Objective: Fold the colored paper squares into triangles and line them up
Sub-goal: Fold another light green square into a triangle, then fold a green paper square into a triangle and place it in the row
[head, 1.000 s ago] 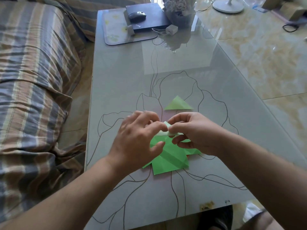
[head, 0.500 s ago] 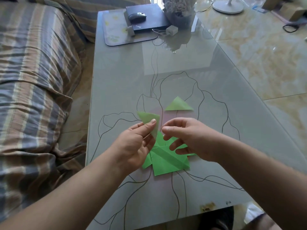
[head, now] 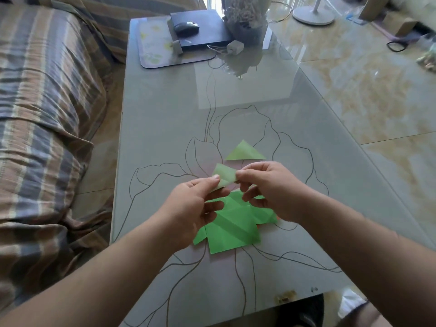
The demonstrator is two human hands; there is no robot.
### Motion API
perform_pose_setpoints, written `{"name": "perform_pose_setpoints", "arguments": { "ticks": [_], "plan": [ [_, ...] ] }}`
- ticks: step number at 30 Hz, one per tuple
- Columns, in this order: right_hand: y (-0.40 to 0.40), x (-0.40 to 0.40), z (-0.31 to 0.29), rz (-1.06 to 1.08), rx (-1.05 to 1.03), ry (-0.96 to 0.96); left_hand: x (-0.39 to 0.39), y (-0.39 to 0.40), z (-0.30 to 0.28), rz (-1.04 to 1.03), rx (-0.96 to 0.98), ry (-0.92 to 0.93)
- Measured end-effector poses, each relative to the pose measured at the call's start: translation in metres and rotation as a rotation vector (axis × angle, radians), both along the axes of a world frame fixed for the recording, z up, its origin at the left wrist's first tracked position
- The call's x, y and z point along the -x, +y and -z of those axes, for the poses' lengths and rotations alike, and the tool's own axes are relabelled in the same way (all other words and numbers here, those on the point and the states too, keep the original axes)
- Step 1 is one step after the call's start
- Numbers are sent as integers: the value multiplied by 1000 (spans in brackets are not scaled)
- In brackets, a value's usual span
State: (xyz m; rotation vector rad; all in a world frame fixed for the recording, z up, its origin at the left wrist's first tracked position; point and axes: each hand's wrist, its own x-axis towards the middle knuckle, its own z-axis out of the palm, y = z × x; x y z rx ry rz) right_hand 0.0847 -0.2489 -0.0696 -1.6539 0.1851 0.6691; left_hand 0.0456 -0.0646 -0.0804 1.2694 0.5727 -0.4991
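Observation:
Both hands hold one small pale green paper piece [head: 224, 175] in the air above the table. My left hand [head: 195, 208] pinches its lower left edge. My right hand [head: 271, 190] pinches its right edge. Beneath the hands lies a loose pile of bright green creased paper squares [head: 233, 227], with a sliver of orange paper [head: 278, 218] showing at its right side. A folded pale green triangle [head: 244, 152] lies flat on the glass table [head: 165, 114] just beyond the held piece.
At the table's far end sit a mouse pad [head: 155, 46], a black laptop [head: 200, 31] with a mouse [head: 186, 25], a white charger [head: 234, 47] and a flower pot [head: 245, 22]. A striped sofa [head: 47, 102] runs along the left. Tiled floor lies right.
The left hand had lifted the pale green piece away alone; now it has moved right and the right hand has risen and pinched its other edge.

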Motion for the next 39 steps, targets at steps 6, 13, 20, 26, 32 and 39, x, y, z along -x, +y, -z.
{"name": "perform_pose_setpoints", "arguments": {
  "ticks": [6, 13, 20, 26, 32, 39],
  "plan": [
    [-69, -51, 7, 329, 254, -216, -6, 14, -2, 142, -278, -267],
    [-107, -61, 52, 293, 726, -250, -1, 18, 7, 250, -375, -352],
    [-102, -59, 62, 316, 854, -343, 4, 19, 12, 316, -425, -384],
    [-73, -20, 65, -52, 1108, -623, 2, 36, 5, 530, -862, -569],
    [-57, -21, 76, -352, 1180, -343, 5, 46, 9, 685, -1106, -665],
    [-60, -24, 67, -191, 1025, -487, 6, 56, 20, 767, -1191, -557]
  ]
}}
